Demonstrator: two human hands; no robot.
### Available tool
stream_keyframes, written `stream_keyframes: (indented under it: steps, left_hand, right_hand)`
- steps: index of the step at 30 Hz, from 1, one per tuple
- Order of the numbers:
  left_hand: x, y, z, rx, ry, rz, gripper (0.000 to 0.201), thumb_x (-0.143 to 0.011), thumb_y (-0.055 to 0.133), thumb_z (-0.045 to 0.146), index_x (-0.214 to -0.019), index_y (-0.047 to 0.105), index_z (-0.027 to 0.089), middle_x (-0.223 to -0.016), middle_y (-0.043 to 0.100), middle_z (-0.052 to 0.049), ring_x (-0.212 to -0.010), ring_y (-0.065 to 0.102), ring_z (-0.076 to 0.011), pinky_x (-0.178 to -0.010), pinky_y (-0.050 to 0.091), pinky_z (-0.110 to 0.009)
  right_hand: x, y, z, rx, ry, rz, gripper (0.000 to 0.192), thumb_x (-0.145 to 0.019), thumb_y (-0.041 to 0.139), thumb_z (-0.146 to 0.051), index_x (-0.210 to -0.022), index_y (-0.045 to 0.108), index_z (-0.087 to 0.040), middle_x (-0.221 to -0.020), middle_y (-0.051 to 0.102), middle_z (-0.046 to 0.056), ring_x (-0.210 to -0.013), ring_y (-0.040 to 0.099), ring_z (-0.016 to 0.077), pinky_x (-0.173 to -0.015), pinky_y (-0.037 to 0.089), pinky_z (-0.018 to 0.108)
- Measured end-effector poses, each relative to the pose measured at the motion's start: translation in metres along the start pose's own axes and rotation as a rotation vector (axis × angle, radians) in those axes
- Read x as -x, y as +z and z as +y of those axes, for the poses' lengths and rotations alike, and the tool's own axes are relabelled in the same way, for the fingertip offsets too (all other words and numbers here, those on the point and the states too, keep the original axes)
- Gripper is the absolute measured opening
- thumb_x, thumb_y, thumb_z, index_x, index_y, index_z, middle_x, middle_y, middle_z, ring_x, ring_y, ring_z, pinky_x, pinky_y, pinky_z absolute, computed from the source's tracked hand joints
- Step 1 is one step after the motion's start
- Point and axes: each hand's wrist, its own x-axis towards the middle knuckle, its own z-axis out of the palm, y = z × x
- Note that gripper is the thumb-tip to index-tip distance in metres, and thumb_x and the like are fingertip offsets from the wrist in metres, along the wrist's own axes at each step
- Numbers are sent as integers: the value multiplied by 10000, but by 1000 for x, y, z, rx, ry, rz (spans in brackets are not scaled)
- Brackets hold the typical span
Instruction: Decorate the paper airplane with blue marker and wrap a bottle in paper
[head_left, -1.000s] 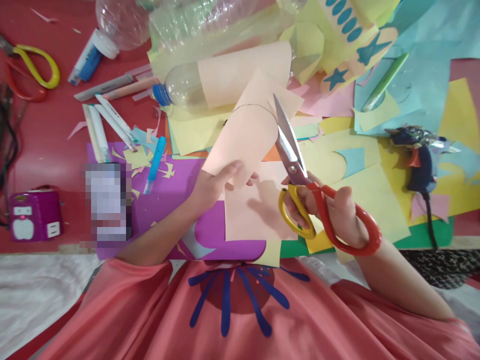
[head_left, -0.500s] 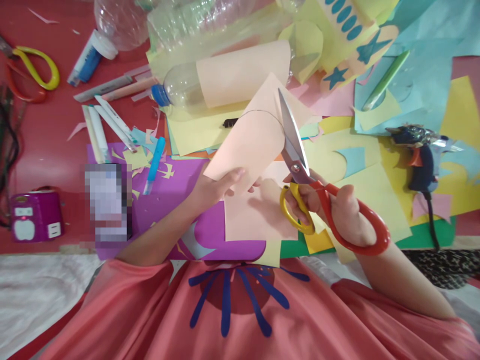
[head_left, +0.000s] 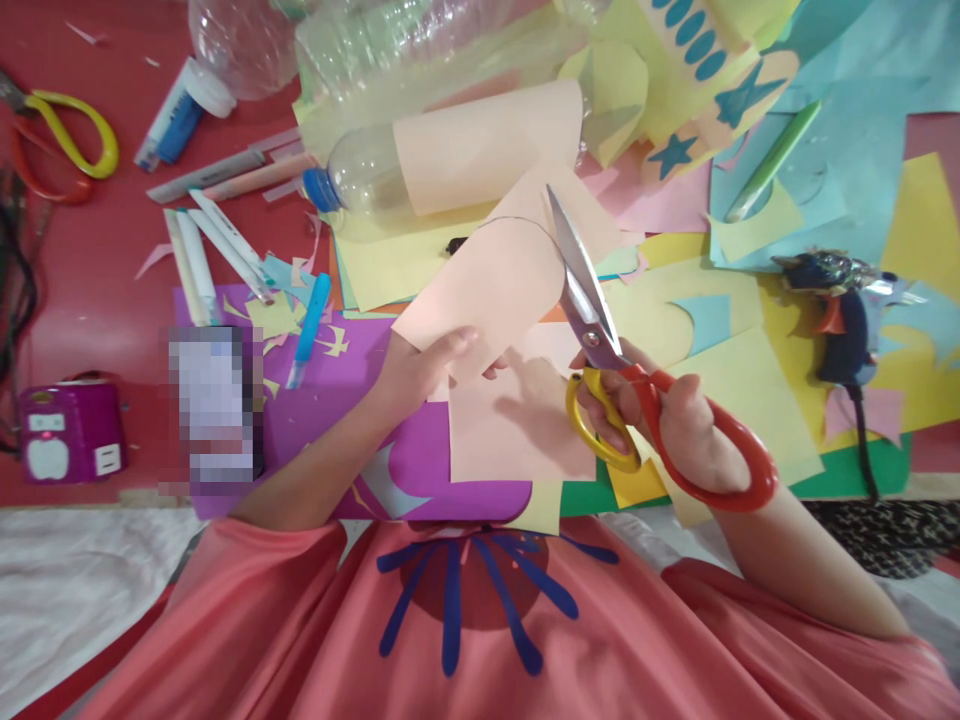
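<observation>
My left hand [head_left: 420, 375] pinches the lower left end of a pale pink sheet of paper [head_left: 491, 290], thumb on top and fingertips showing beneath. A dark curved line is drawn across the sheet's upper part. Through the red and yellow handles of a pair of scissors [head_left: 590, 325] go the fingers of my right hand [head_left: 667, 420]. The blades lie at the sheet's right edge, along the curve's right end, and the lower blade is partly hidden behind paper. Beneath my hands lies another pale pink sheet [head_left: 517, 450].
A plastic bottle [head_left: 367, 175] wrapped in pink paper lies beyond the sheet. On the right rests a glue gun [head_left: 847, 320] with its cord. Markers [head_left: 225, 240], a phone [head_left: 217, 405], a purple box [head_left: 73, 432] and other scissors [head_left: 75, 135] are on the left.
The pink sheet and my left hand have shifted slightly left and toward me. The scissors' yellow handle has swung a little closer to the red one, and the blades look slightly more closed.
</observation>
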Motion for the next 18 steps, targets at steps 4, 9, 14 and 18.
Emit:
stream_keyframes:
  steps: [4,9,14,18]
  left_hand:
    - [-2,1,2,60,66,11,230,-707,657,397,-669,651,170,-574,679,-20,-543,654,-182,-566,539,-310]
    - [-8,-1,0,137,156,44,189,-711,666,372,-727,626,188,-510,607,22,-499,644,-181,-551,549,-324]
    - [-12,-9,-13,-4,269,50,621,-736,507,796,-839,667,205,-584,646,-40,-767,728,-284,-636,578,-373]
    - [-13,-15,-31,-137,424,-28,1001,-517,275,1054,-943,685,247,-846,711,-91,-918,698,-323,-735,569,-424]
  right_hand:
    - [1,-1,0,4,-11,3,680,-800,340,-856,-1049,484,-240,-645,450,-67,-383,315,66,-332,255,254]
    - [3,0,3,0,-11,13,652,-824,357,-827,-1060,486,-234,-664,445,-68,-384,315,56,-330,273,239]
    - [1,6,4,-47,17,38,697,-804,316,-860,-1070,470,-233,-660,438,-71,-369,316,59,-335,286,245]
    - [-3,15,0,-126,70,44,731,-773,300,-891,-1055,459,-236,-621,417,-76,-363,305,67,-343,278,247]
